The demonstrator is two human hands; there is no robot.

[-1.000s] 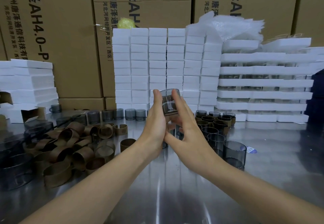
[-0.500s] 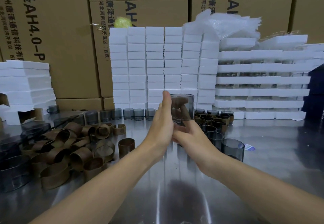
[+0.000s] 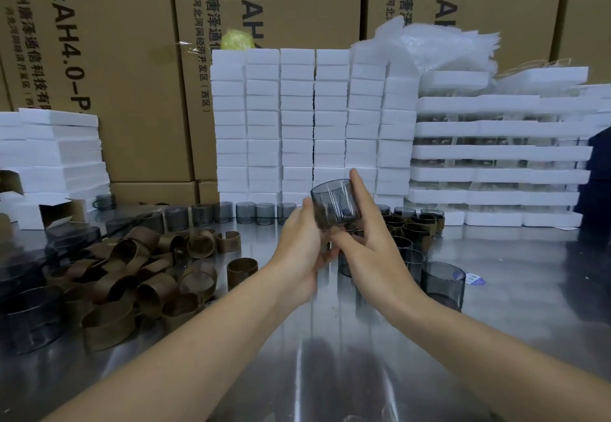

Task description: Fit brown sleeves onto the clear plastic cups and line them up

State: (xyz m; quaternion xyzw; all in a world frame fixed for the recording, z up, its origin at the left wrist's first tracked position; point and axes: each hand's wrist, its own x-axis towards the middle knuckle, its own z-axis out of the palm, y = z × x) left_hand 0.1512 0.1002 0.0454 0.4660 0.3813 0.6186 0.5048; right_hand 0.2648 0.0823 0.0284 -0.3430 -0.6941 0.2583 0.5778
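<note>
Tilted now where it stood upright half a second ago, the cup leans left in the air above the table. The left hand, flat against its side then, has dropped to cradle it from below.

The right hand pinches the cup, with straight fingers up the far wall and the thumb under the base. The left thumb presses the near wall. The left fingers are mostly hidden and seem to be curled beneath.

The cup has no sleeve yet. I would leave it in the right hand, held lightly so the thin wall does not flex, and free the left hand. That hand could fetch the lone sleeve standing beside the pile of sleeves. Slide it on squarely, then set the cup next to the sleeved cups on the right.
</note>
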